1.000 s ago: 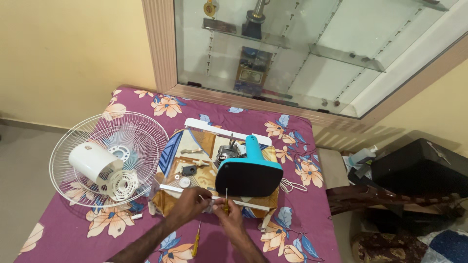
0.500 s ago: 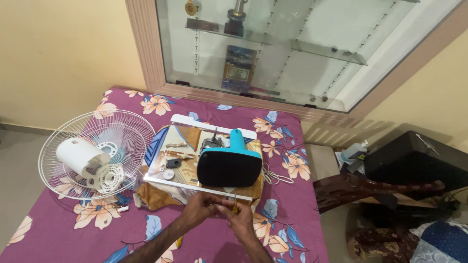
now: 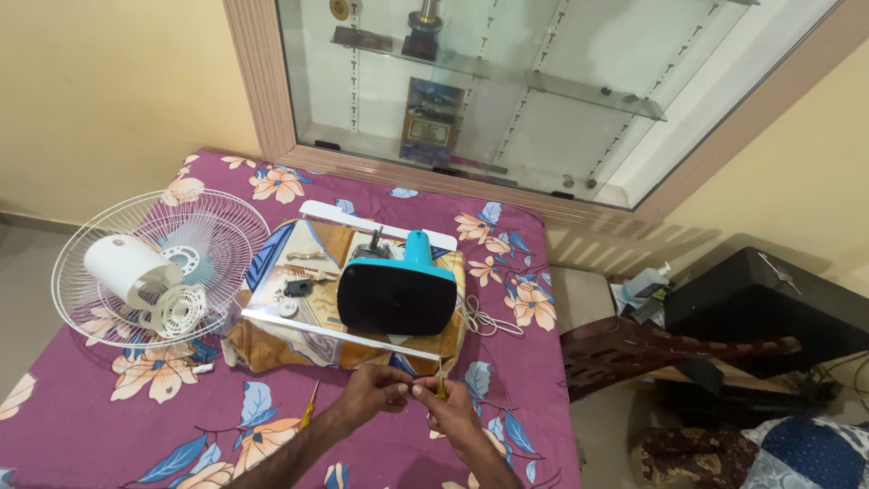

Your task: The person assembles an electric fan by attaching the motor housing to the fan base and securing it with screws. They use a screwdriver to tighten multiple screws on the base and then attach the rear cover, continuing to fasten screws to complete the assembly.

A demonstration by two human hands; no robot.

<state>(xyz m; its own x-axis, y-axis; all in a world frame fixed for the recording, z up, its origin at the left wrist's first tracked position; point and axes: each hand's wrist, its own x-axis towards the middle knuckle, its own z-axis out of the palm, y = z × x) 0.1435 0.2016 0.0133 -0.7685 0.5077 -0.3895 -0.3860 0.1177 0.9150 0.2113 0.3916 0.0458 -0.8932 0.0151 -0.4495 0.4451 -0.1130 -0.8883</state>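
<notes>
Your left hand point(image 3: 378, 391) and right hand point(image 3: 448, 409) pinch 1 small yellow-handled tool point(image 3: 441, 388) together, just before the teal-and-black fan base point(image 3: 398, 292); white wire fan guard point(image 3: 145, 267) lies detached, reassembly remains.

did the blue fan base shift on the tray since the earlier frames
No. The blue fan base sits at the same spot on the tray, right of the white fan guard. Only the head camera moved; the whole scene shifts together.
</notes>
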